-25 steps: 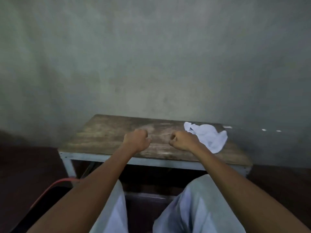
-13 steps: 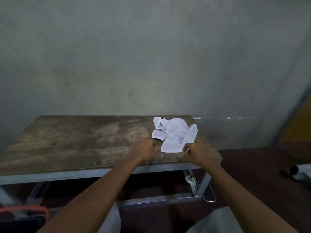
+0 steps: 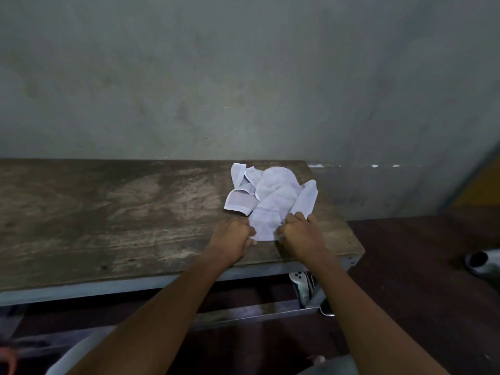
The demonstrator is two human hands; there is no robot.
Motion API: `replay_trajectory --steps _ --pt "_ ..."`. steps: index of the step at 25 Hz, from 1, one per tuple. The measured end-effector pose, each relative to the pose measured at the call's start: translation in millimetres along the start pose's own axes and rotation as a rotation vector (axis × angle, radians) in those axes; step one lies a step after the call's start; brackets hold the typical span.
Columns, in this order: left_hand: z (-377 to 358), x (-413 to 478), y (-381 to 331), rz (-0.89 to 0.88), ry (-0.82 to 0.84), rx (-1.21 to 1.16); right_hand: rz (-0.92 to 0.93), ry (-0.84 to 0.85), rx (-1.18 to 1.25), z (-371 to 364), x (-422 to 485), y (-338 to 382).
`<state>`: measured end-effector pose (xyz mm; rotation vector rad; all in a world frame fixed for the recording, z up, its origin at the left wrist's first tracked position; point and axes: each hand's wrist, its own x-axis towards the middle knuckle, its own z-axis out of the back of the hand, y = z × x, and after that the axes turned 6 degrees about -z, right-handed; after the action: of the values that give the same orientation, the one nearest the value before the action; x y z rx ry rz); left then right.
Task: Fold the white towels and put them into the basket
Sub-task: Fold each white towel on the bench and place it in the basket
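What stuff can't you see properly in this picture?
Head view:
- Basket: nowhere in frame.
- Towel heap: too crumpled to tell whether it is one towel or several.
- Left hand: its curled fingers hide whether it grips the heap.
- White thing under the table: half hidden by the table's frame.
- Pale object at the right edge: cut off and blurred.

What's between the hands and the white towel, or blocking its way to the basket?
Nothing visible. The left hand and right hand both grip the crumpled white towel at its near edge on the wooden table. No basket is in view, so that path can't be judged.
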<state>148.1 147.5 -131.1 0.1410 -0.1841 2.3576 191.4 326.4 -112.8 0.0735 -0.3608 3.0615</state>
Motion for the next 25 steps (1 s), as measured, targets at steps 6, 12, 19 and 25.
replay_trajectory --steps 6,12,19,25 --pt "-0.2 -2.1 1.1 -0.148 -0.12 0.164 0.022 -0.165 -0.001 -4.3 -1.0 8.5" --pt "26.2 -2.8 10.1 0.091 -0.364 -0.221 0.034 -0.252 0.197 -1.4 -2.1 2.0" --pt "40.0 -12.2 44.9 -0.188 -0.16 -0.271 -0.053 -0.238 0.293 13.7 -0.3 -10.2" --pt "103.8 -51.0 59.3 -0.311 -0.127 -0.085 -0.071 -0.198 0.331 51.6 -20.3 -23.2"
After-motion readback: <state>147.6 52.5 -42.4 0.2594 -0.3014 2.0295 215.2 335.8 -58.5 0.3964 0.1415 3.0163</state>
